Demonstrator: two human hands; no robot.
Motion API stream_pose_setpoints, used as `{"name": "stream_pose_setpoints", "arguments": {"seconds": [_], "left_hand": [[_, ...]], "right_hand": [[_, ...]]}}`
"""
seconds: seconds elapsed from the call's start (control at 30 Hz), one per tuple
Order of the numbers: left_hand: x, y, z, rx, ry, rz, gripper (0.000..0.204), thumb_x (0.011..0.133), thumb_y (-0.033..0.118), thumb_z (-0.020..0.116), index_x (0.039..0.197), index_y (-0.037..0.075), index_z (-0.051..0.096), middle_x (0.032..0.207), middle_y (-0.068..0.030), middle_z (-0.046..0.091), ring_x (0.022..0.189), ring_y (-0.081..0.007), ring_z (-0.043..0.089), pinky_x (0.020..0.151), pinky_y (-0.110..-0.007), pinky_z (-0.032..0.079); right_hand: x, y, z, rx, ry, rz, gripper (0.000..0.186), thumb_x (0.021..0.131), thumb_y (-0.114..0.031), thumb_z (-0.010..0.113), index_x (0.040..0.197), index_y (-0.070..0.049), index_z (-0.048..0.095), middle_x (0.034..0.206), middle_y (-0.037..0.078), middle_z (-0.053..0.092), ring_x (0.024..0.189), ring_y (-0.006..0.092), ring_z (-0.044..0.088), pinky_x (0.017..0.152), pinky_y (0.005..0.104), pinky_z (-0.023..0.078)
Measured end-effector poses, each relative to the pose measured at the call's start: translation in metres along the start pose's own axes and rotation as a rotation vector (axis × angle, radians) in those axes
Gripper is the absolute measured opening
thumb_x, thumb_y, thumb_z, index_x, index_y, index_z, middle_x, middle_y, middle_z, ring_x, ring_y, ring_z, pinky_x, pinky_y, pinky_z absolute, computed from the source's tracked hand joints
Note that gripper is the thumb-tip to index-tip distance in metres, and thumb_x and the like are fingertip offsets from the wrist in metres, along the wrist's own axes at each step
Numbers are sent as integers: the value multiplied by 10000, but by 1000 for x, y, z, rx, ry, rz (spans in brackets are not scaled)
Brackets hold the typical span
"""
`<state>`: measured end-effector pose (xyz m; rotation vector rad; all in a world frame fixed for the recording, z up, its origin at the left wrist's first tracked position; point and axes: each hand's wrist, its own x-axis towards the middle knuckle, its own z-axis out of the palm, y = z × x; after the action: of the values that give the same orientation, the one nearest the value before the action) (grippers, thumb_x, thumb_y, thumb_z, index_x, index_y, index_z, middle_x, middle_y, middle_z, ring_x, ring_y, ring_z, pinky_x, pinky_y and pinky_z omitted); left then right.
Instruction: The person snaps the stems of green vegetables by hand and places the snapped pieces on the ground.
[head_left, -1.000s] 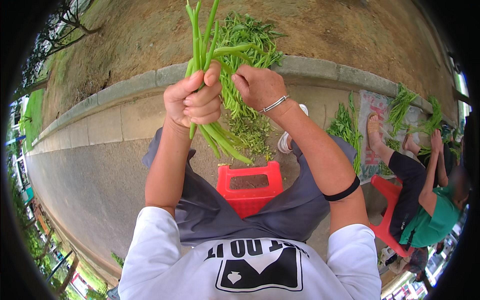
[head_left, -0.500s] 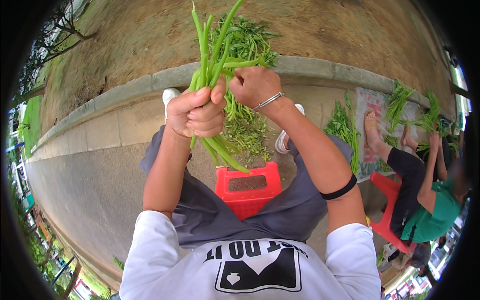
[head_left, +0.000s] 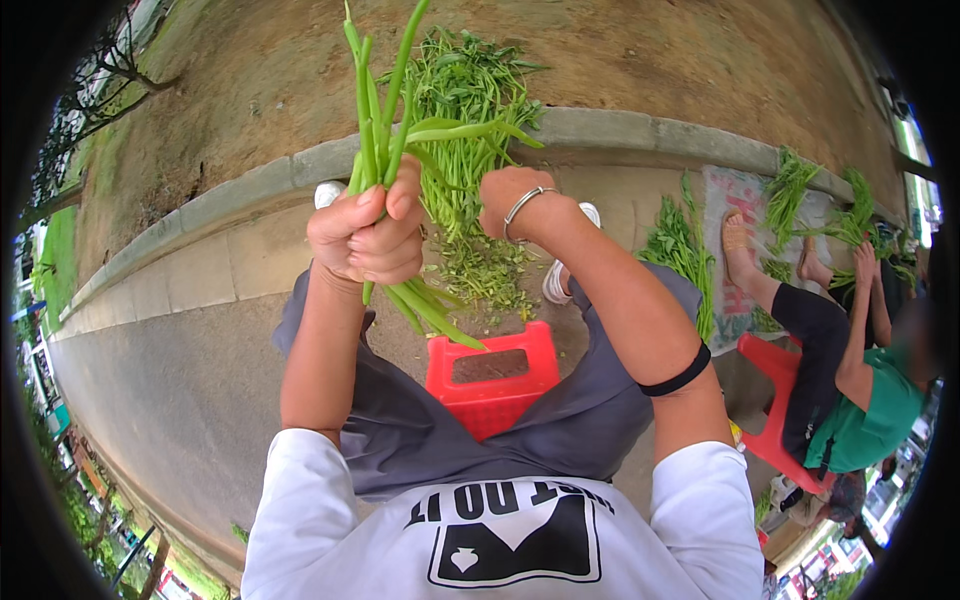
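Observation:
My left hand (head_left: 370, 235) is closed round a bunch of water spinach stalks (head_left: 378, 125). The bare stems stick up above the fist, a long leaf points right, and more stems hang out below. To the right of the bunch, apart from it, my right hand (head_left: 512, 200) is closed, with a metal bangle on its wrist. Its fingers are turned away, so anything in them is hidden. Beyond both hands, a heap of water spinach (head_left: 465, 110) lies across the kerb. Torn leaves and stem bits (head_left: 490, 275) are scattered on the ground between my shoes.
A red plastic stool (head_left: 493, 380) stands between my knees. More greens (head_left: 680, 245) lie to the right, beside a printed plastic sheet (head_left: 735, 290). Someone in a green top (head_left: 870, 415) sits there on a red stool (head_left: 770, 430), handling greens. The stone kerb (head_left: 620, 135) borders bare soil.
My left hand has shifted left and slightly down with the bunch. The right hand has come down a little and away from the stalks, so the gap between the hands is wider.

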<state>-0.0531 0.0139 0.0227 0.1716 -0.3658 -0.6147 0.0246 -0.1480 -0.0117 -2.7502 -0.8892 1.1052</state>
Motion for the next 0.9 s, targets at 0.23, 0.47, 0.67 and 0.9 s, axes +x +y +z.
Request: {"name": "stream_pose_setpoints", "arguments": {"seconds": [0.23, 0.47, 0.67, 0.9], "left_hand": [[-1, 4, 2, -12, -31, 18, 131, 921, 151, 444, 890, 34, 394, 516, 36, 340, 377, -48, 316, 346, -192, 275], [-1, 5, 4, 4, -31, 33, 134, 916, 152, 456, 870, 43, 394, 497, 47, 332, 366, -45, 313, 340, -185, 279], [2, 4, 4, 3, -32, 37, 134, 911, 148, 466, 860, 47, 395, 497, 44, 339, 366, -44, 318, 336, -184, 279], [2, 10, -1, 3, -26, 58, 122, 921, 148, 449, 871, 51, 396, 507, 35, 347, 365, -46, 312, 331, -183, 277]], "right_hand": [[-5, 21, -5, -90, -211, -98, 275, 691, -192, 663, 907, -21, 657, 927, 166, 648, 879, 299, 632, 742, 388, 503], [9, 64, -5, 177, 538, -19, 467, 714, -241, 659, 1144, -114, 528, 1010, 164, 588, 855, 340, 592, 775, 412, 470], [26, 61, -4, 563, 564, -349, 358, 742, -173, 622, 1086, -101, 558, 963, 165, 602, 894, 328, 578, 807, 399, 454], [33, 64, -8, 692, 350, -393, 231, 772, -93, 600, 984, -6, 568, 801, 78, 624, 733, 160, 587, 653, 293, 471]]}}
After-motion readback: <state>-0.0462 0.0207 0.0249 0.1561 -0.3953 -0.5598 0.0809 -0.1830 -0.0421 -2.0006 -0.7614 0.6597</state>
